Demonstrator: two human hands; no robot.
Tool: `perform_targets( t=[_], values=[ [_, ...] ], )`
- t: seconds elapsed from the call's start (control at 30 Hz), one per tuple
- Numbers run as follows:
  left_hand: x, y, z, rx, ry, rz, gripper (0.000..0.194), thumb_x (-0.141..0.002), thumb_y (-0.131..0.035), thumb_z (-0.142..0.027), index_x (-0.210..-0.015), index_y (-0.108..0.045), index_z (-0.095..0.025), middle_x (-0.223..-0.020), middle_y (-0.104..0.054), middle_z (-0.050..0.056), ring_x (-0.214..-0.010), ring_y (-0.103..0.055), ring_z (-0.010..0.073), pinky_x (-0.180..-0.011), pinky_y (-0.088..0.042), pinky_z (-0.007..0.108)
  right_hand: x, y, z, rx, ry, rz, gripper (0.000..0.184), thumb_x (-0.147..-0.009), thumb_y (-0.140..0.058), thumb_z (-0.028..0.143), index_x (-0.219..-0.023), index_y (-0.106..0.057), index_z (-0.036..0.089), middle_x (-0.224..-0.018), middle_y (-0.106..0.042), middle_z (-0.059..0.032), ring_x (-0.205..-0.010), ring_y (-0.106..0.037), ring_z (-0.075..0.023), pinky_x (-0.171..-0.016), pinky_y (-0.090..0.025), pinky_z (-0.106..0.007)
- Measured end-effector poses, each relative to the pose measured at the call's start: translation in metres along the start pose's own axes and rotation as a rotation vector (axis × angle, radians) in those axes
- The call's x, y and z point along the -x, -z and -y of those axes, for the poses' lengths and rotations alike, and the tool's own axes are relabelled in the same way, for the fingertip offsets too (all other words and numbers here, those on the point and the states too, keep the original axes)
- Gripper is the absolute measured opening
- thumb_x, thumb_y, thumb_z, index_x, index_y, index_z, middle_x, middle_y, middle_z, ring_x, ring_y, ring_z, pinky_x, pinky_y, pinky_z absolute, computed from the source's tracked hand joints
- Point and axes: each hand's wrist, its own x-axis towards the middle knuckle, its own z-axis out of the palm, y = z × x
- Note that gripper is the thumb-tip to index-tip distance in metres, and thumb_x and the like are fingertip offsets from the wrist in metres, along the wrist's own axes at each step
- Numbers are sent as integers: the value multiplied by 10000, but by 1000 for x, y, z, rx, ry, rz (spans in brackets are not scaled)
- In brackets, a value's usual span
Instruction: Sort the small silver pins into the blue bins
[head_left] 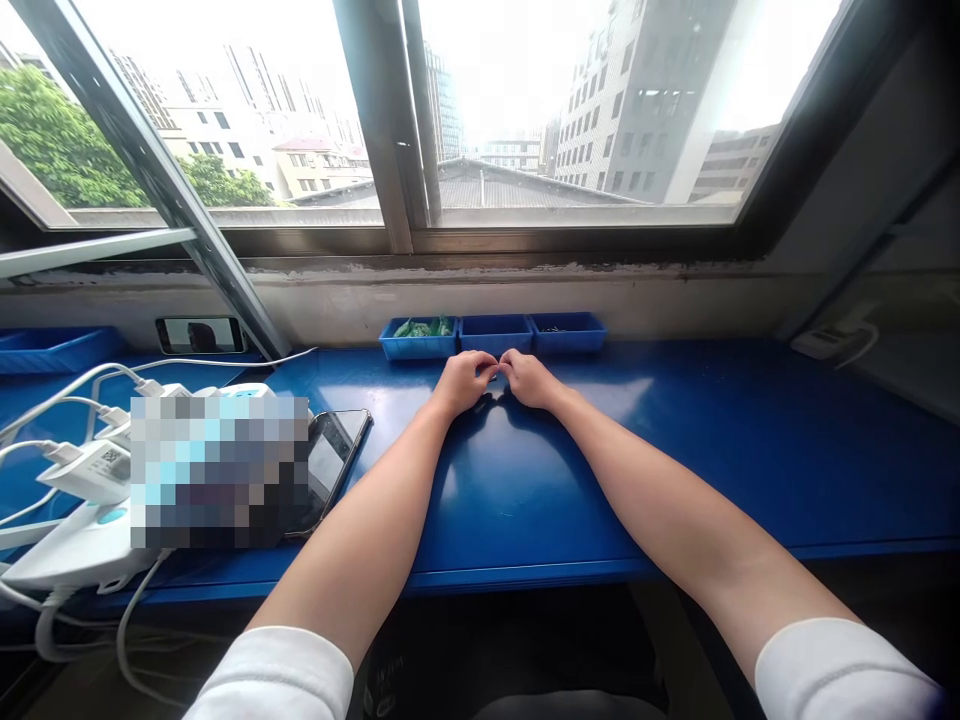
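My left hand (466, 381) and my right hand (529, 378) meet above the blue table, their fingertips pinched and nearly touching. Something tiny and dark shows between them, too small to name. Just beyond my hands, three blue bins stand in a row against the wall. Small green pieces fill the left bin (418, 346). The middle bin (496, 330) is partly hidden behind my fingers, and I cannot make out its contents. A few small dark bits lie in the right bin (568, 334).
On the left, a white power strip (67, 545) carries several chargers and cables. A phone (341, 450) lies beside it, partly covered by a blurred patch. Another phone (201, 335) leans near a metal post (225, 280). A blue tray (64, 350) sits far left. Windows rise behind the table (720, 450).
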Motion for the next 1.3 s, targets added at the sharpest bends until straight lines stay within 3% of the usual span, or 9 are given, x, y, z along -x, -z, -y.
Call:
perform_targets(
  t=[0.23, 0.37, 0.53, 0.6, 0.7, 0.8, 0.9, 1.2, 1.3],
  values=[
    [-2, -1, 3, -86, 73, -9, 196, -854, -497, -251, -856, -684, -194, -828, -705, 36, -755, -617, 169, -700, -463, 257, -1, 1, 11, -403, 21, -58, 143, -789, -537, 317, -851, -553, 190, -722, -603, -1, -628, -527, -128, -625, -426, -271],
    [-3, -1, 1, -84, 100, -40, 238, -883, -462, -284, -858, -680, -190, -820, -706, 40, -759, -624, 172, -700, -462, 257, -2, 3, 17, -742, -74, -79, 237, -638, -665, 338, -796, -583, 181, -667, -600, 12, -600, -529, -126, -579, -420, -267],
    [-4, -1, -1, -97, 111, -49, 282, -916, -427, -342, -906, -670, -198, -907, -707, 47, -843, -630, 184, -763, -462, 269, -5, 7, 15, -922, -167, -148, 270, -625, -639, 359, -826, -610, 180, -698, -629, -7, -611, -544, -141, -559, -412, -277],
    [-4, 0, 0, -126, 154, -94, 281, -921, -418, -344, -966, -653, -197, -963, -700, 54, -895, -626, 194, -797, -457, 280, -6, 9, 10, -817, -154, -230, 289, -651, -612, 362, -874, -624, 180, -770, -651, -25, -692, -571, -165, -629, -444, -303],
    [-5, 1, 4, -190, 269, -123, 259, -913, -420, -311, -1004, -635, -199, -1012, -689, 62, -962, -614, 211, -846, -445, 303, -6, 14, 1, -418, -111, -334, 328, -672, -592, 336, -955, -650, 180, -922, -673, -55, -881, -567, -216, -806, -451, -362],
    [-4, 2, 7, -272, 374, -71, 241, -890, -430, -265, -1004, -637, -212, -1050, -678, 69, -1022, -596, 232, -890, -427, 338, -6, 15, -5, 3, -87, -353, 430, -689, -569, 320, -1091, -643, 187, -1130, -643, -66, -1076, -481, -271, -949, -379, -430],
    [-3, 2, 6, -333, 401, -20, 256, -878, -418, -235, -985, -651, -222, -1055, -672, 70, -1033, -592, 240, -904, -418, 357, -7, 14, -9, 238, -115, -316, 560, -720, -544, 349, -1255, -560, 185, -1325, -534, -64, -1154, -397, -309, -967, -348, -465],
    [1, -1, 1, -316, 301, 31, 207, -796, -509, -285, -892, -684, -230, -968, -685, 40, -934, -614, 221, -870, -434, 327, -10, 9, -11, 426, -186, -179, 803, -729, -534, 376, -1462, -257, 195, -1537, -240, -46, -1136, -348, -335, -927, -359, -491],
    [2, -2, 1, -296, 265, 72, 227, -771, -555, -362, -888, -695, -227, -966, -687, 47, -929, -612, 235, -874, -433, 338, -11, 8, -15, 415, -191, -128, 816, -722, -554, 379, -1463, -252, 221, -1549, -204, -47, -1143, -344, -360, -915, -357, -515]
  ],
)
